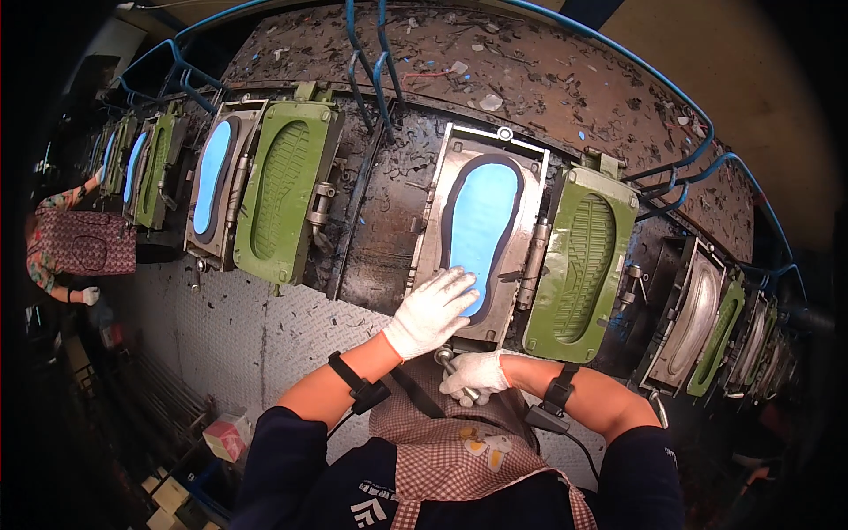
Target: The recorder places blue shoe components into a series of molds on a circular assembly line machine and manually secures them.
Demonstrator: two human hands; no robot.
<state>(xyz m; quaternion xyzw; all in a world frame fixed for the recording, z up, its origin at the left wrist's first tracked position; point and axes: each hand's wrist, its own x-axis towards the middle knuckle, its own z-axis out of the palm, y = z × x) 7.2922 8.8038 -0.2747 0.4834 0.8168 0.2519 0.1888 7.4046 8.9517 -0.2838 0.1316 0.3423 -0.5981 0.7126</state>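
A big, dark, dirty metal machine table fills the top, and an open silver metal shoe mould with a green ridged lid at 3 o'clock sits in the middle. The left hand in a white glove lies flat, fingers spread, on the bright blue foam sole, at the sole's 6 o'clock end. The right hand in a white glove is closed around a small metal handle at 6 o'clock from the mould.

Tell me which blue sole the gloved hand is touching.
The left hand rests on the blue sole in the centre mould, directly ahead; the other blue soles sit untouched further left.
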